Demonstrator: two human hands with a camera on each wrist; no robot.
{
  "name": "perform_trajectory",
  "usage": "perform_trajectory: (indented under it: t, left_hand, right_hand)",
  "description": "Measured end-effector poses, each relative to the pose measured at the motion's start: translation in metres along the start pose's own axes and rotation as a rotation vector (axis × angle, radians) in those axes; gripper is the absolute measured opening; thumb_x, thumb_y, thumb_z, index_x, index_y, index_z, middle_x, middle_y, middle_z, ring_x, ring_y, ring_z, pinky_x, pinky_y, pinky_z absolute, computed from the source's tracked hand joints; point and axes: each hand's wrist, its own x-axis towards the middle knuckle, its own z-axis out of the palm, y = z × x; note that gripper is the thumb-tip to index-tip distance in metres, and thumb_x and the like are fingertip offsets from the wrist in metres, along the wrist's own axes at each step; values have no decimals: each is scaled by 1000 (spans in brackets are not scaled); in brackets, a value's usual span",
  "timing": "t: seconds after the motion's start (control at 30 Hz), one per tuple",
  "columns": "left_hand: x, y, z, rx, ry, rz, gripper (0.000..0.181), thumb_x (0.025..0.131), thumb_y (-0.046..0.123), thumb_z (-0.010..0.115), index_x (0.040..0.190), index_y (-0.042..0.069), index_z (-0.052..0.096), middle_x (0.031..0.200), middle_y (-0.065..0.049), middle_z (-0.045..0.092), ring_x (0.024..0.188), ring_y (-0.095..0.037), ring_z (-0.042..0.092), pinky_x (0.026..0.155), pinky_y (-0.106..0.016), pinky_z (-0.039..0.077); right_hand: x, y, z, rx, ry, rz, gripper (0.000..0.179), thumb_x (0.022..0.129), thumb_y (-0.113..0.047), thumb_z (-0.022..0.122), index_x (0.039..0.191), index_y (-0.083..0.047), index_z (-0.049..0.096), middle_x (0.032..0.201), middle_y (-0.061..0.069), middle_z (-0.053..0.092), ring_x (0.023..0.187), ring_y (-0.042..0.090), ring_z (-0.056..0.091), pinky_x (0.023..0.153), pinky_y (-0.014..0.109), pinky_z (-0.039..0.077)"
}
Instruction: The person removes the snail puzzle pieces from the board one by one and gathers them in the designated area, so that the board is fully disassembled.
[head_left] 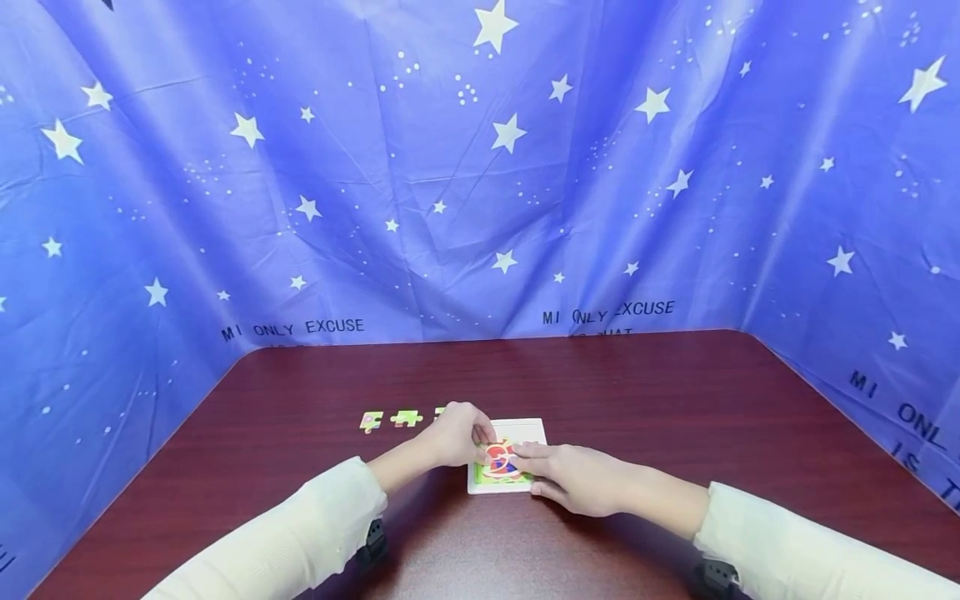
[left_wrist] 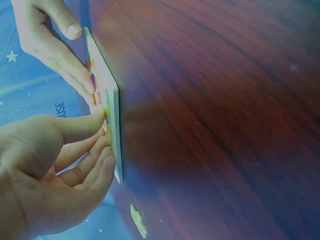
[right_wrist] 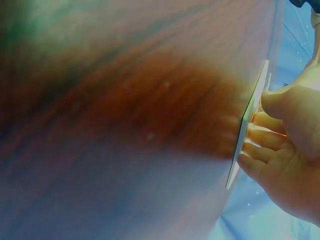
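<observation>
A white puzzle board point(head_left: 527, 430) lies flat on the dark red table point(head_left: 675, 400), with red, blue and green pieces fitted in its near part. My left hand point(head_left: 480, 435) reaches in from the left. Its thumb and curled fingers pinch a puzzle piece point(head_left: 497, 457) against the board's face, also seen in the left wrist view point(left_wrist: 102, 130). My right hand point(head_left: 528, 468) lies on the board's right side with straight fingers on its face and the thumb at the near edge point(right_wrist: 265, 130). The board shows edge-on in both wrist views point(left_wrist: 114, 100) point(right_wrist: 250, 112).
Loose green and yellow pieces point(head_left: 371, 421) point(head_left: 406, 417) lie in a row left of the board; one shows in the left wrist view point(left_wrist: 139, 220). A blue star-printed cloth point(head_left: 480, 167) walls the table on three sides. Both sleeves are cream.
</observation>
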Motion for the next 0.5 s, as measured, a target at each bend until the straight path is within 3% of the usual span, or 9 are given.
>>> perform_trajectory:
  t: [0.27, 0.5]
  left_hand:
    - [7, 6, 0, 20, 14, -42, 14, 67, 2, 84, 75, 4, 73, 70, -5, 71, 66, -9, 59, 59, -18, 48]
    - [5, 7, -3, 5, -3, -98, 13, 67, 2, 84, 74, 4, 73, 69, -4, 70, 64, -6, 55, 57, -16, 46]
  right_hand:
    - [-5, 4, -1, 18, -16, 7, 47, 97, -25, 56, 140, -9, 49, 147, 8, 49, 135, 24, 48, 102, 40, 48]
    - [0, 3, -6, 9, -27, 21, 48, 95, -27, 59, 139, -9, 51, 147, 6, 49, 133, 23, 50, 100, 39, 50]
